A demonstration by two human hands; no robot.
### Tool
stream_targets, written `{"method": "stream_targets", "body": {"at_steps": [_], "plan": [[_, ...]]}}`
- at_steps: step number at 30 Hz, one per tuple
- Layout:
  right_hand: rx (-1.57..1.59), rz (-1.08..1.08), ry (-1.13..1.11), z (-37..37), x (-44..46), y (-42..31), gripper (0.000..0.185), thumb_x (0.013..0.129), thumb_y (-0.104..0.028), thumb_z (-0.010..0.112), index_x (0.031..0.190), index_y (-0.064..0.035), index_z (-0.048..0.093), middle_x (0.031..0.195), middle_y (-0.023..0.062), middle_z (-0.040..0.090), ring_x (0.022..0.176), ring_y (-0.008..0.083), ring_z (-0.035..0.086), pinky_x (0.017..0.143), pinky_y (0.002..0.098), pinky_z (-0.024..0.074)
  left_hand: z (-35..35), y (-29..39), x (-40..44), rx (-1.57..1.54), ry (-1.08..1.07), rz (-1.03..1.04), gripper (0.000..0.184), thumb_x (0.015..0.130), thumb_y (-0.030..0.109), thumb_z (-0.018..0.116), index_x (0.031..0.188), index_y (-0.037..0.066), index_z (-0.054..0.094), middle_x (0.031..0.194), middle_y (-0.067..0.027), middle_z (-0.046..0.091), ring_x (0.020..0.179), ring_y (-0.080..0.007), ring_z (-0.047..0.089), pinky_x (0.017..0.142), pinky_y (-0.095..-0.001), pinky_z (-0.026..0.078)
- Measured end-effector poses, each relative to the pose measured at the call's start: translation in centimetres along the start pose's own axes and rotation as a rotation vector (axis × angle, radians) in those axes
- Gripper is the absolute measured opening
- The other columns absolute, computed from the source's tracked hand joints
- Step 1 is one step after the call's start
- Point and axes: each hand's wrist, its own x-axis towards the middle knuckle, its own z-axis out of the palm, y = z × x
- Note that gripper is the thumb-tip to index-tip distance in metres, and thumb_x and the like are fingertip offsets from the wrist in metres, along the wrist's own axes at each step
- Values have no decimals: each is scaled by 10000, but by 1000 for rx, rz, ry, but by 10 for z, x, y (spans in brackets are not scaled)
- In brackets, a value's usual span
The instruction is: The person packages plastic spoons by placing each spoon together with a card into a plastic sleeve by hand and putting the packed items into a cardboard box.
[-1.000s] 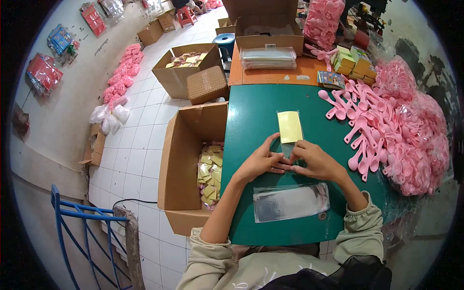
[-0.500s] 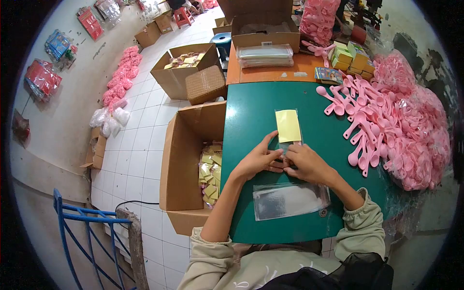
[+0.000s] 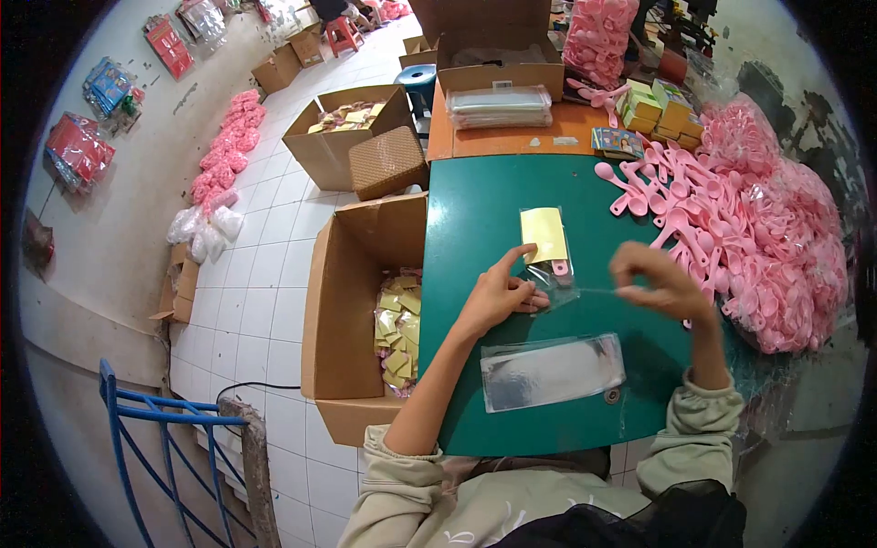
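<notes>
A clear plastic bag [image 3: 568, 285] lies on the green table, with a yellow card [image 3: 544, 234] and the end of a pink spoon [image 3: 560, 268] showing inside. My left hand [image 3: 501, 297] grips its near end from the left, forefinger stretched along the card's lower corner. To the right, my right hand [image 3: 662, 279] is raised, blurred and closed. A thin, clear strip [image 3: 598, 291] runs from the bag toward its fingers. Nearer my body lies a stack of flat clear bags [image 3: 553, 373].
Loose pink spoons [image 3: 681, 196] and bulging bags of spoons [image 3: 790, 256] cover the table's right side. A carton [image 3: 352, 301] of yellow-carded packets stands against the left edge. Behind are an orange table [image 3: 575, 137], a bag stack [image 3: 501, 107] and small boxes [image 3: 671, 105].
My right hand has left the bag's near end and moved right, drawing out a thin strip. The left hand stays at the bag, and the pink spoon end is now uncovered.
</notes>
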Motion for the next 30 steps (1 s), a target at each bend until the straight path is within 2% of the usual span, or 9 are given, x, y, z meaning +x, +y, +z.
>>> {"method": "stream_targets", "body": {"at_steps": [3,4,5,7,13,16,18,24,30], "plan": [[97,251,177,-77,-67,-26,174,718,-39,683,816,-25,540,756,27,527,698,111,508,630,235,414,-2,-5,1,-27,-37,-24,414,884,12,487,1286,72,409,880,-152,649,819,-166,645,685,-270,546],[51,70,223,-112,-98,-6,195,693,-67,706,799,-33,546,716,20,522,660,112,507,612,227,408,-1,-4,2,-22,-42,-18,387,887,15,484,1267,61,427,892,-158,646,828,-172,645,693,-272,548],[166,141,243,-140,-117,-8,186,704,-99,693,796,-41,543,718,23,519,656,108,503,601,231,406,-2,-4,3,2,-55,-20,359,890,24,482,1247,48,442,895,-159,644,829,-171,644,698,-269,548],[-411,555,461,-207,-162,2,222,769,-136,627,939,-20,544,886,71,566,808,170,546,683,283,453,-3,-3,3,58,-75,-27,308,897,40,478,1205,23,472,903,-161,641,832,-170,641,708,-264,546],[-1260,-36,568,-146,-107,89,301,742,-111,665,1001,-47,524,985,97,547,960,181,513,752,274,450,-4,-12,10,-98,-105,-35,231,908,70,486,1113,-36,501,963,-138,627,847,-155,637,714,-246,543],[-458,-136,193,-21,-14,36,406,704,-101,729,1037,-51,501,1128,128,452,1045,226,471,826,337,449,4,-4,5,-229,-36,-1,226,915,107,504,1097,-28,508,993,-129,615,879,-161,633,733,-242,542],[-486,-42,183,35,15,40,383,705,-86,722,1020,-58,506,1101,122,432,962,235,519,766,338,471,3,-8,6,-317,-36,22,240,918,149,518,1092,-16,512,1006,-118,608,922,-165,623,765,-239,536],[-266,-81,332,53,36,71,181,755,-17,662,888,-17,540,1002,100,454,820,162,549,669,278,487,-12,-3,3,-326,-57,41,200,914,115,509,1087,15,508,1007,-122,610,926,-163,618,774,-254,538],[48,-27,405,52,31,79,134,787,-29,640,870,-7,537,1016,69,462,796,93,526,667,228,471,2,0,4,367,98,176,166,875,57,550,1029,22,499,960,-90,602,863,-145,619,677,-263,564]]}}
